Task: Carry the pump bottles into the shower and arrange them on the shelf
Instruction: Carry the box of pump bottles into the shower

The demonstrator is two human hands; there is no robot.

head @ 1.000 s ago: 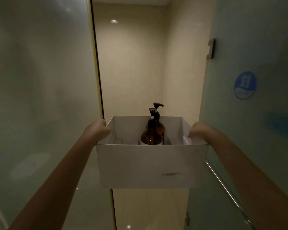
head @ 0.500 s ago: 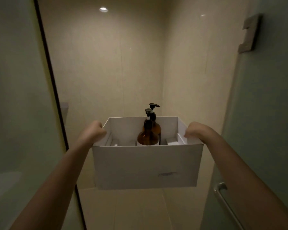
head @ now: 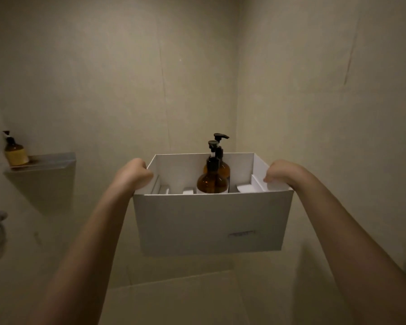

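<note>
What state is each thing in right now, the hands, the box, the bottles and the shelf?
left hand: gripping box's left rim
right hand: gripping box's right rim
white box: open-topped, held up
two amber pump bottles: upright in box
shelf: carries one bottle
shelf bottle: upright

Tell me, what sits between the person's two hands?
In the head view, a white box with two brown pump bottles spans from the left hand to the right hand.

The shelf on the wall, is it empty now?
No, the shelf already carries one amber pump bottle, standing upright near its left end.
</note>
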